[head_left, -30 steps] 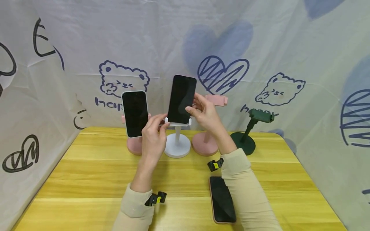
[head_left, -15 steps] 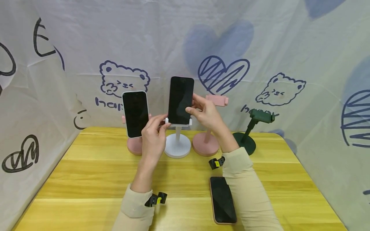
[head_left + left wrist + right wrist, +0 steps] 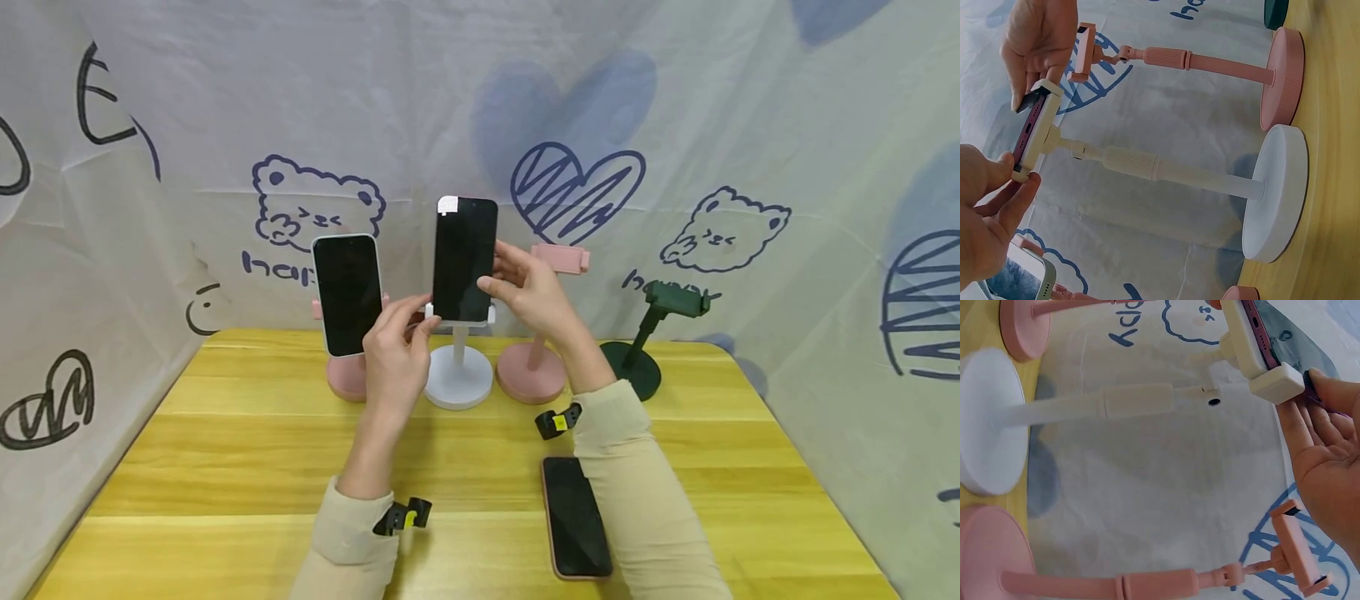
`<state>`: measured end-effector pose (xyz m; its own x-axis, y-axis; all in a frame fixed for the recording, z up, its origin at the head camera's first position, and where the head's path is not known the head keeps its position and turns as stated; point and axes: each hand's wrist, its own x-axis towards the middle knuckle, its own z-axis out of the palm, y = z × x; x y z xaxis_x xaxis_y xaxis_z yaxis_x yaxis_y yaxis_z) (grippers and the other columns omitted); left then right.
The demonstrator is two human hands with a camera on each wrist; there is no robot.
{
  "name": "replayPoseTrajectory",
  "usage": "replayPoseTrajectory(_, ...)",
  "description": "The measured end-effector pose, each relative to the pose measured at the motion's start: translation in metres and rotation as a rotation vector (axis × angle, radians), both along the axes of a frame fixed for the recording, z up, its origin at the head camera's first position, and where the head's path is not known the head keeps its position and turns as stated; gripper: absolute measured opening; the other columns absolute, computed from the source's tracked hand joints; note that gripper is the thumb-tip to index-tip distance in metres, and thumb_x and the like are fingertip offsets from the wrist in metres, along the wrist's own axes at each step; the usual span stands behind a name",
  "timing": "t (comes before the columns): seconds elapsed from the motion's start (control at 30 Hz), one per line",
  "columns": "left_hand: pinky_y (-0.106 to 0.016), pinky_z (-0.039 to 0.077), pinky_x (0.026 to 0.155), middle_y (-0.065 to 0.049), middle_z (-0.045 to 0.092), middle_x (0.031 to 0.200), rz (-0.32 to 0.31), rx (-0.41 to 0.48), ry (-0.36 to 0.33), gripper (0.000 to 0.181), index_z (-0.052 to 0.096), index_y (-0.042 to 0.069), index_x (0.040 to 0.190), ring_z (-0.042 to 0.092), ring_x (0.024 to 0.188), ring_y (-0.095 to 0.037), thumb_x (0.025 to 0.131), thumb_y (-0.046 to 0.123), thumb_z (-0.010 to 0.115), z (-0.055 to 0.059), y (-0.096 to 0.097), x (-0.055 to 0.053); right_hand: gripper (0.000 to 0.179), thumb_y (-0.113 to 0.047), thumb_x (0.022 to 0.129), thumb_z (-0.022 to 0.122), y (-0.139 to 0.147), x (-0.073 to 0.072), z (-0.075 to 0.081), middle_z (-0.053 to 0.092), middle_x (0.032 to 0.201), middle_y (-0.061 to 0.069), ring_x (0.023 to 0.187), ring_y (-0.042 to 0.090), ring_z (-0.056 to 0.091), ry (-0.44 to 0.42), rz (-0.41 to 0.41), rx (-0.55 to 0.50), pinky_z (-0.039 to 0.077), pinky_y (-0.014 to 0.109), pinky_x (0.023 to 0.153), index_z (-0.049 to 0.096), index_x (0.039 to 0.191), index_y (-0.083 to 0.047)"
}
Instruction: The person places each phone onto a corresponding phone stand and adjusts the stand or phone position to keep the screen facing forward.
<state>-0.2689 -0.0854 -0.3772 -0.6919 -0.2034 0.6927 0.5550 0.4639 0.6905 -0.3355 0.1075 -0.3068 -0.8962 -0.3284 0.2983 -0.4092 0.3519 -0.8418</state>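
Note:
A black-screened phone (image 3: 461,262) stands nearly upright in the clamp of the white phone stand (image 3: 459,379), the second stand from the left. My left hand (image 3: 395,354) pinches the clamp's left end, thumb in front and fingers behind, as the left wrist view shows. With thumb in front and fingers behind, my right hand (image 3: 536,296) pinches the phone's right edge just above the clamp. In the right wrist view the phone's purple lower edge (image 3: 1260,334) lies inside the clamp, and the white clamp end (image 3: 1277,384) sits by my right fingers.
Left of it, a pink stand (image 3: 347,377) bears a phone with a pale frame (image 3: 348,296). To the right are a pink stand (image 3: 531,373) and a dark green stand (image 3: 632,371), both without phones. Another phone (image 3: 576,521) lies on the wooden table (image 3: 247,467) beside my right sleeve.
The phone has tipped leftward from a slight right lean to nearly upright, my right hand shifting slightly with it. A bright white patch now shows at the screen's top left. My left hand keeps its place.

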Motion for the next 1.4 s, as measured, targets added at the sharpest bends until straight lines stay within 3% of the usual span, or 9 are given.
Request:
replayPoseTrajectory(0.3, -0.043, 0.061, 0.092, -0.020, 0.069, 0.119, -0.012, 0.008, 0.017, 0.027, 0.073, -0.004, 0.121, 0.073, 0.100, -0.032, 0.094, 0.000, 0.073, 0.000, -0.002, 0.000, 0.059, -0.015, 0.101, 0.070, -0.011, -0.008, 0.004, 0.063, 0.143, 0.015, 0.127, 0.028, 0.063, -0.062, 0.008, -0.167, 0.054, 0.042, 0.106, 0.048, 0.155, -0.007)
replayPoseTrajectory(0.53, -0.040, 0.061, 0.094, -0.019, 0.070, 0.121, -0.032, 0.012, -0.063, 0.029, 0.070, -0.002, 0.126, 0.073, 0.102, -0.030, 0.097, 0.004, 0.071, 0.001, -0.001, 0.001, 0.054, -0.010, 0.103, 0.066, -0.015, -0.014, 0.019, 0.063, 0.140, 0.021, 0.119, 0.028, 0.066, -0.050, -0.044, -0.283, 0.061, 0.038, 0.093, 0.048, 0.153, 0.001)
replayPoseTrajectory(0.67, -0.040, 0.059, 0.097, -0.019, 0.072, 0.122, -0.067, 0.054, -0.146, 0.033, 0.066, -0.001, 0.130, 0.073, 0.105, -0.030, 0.099, 0.007, 0.070, 0.002, -0.001, 0.002, 0.054, -0.005, 0.102, 0.066, -0.014, -0.014, 0.023, 0.064, 0.137, 0.022, 0.114, 0.027, 0.067, -0.043, -0.051, -0.238, 0.062, 0.036, 0.090, 0.048, 0.152, 0.002)
replayPoseTrajectory(0.83, -0.039, 0.059, 0.097, -0.016, 0.073, 0.121, -0.077, 0.115, -0.215, 0.040, 0.066, 0.002, 0.136, 0.073, 0.106, -0.027, 0.098, 0.011, 0.071, 0.004, -0.003, 0.003, 0.056, -0.007, 0.102, 0.066, -0.013, -0.012, 0.022, 0.063, 0.140, 0.020, 0.119, 0.029, 0.067, 0.008, -0.046, -0.167, 0.061, 0.039, 0.092, 0.046, 0.154, 0.000)
replayPoseTrajectory(1.4, -0.036, 0.061, 0.093, -0.014, 0.074, 0.112, -0.081, 0.148, -0.229, 0.034, 0.071, 0.003, 0.130, 0.073, 0.097, -0.023, 0.097, 0.013, 0.072, 0.003, -0.005, 0.002, 0.056, -0.009, 0.101, 0.068, -0.010, -0.011, 0.018, 0.069, 0.132, 0.017, 0.114, 0.028, 0.070, 0.061, -0.022, -0.132, 0.061, 0.036, 0.092, 0.050, 0.154, -0.006)
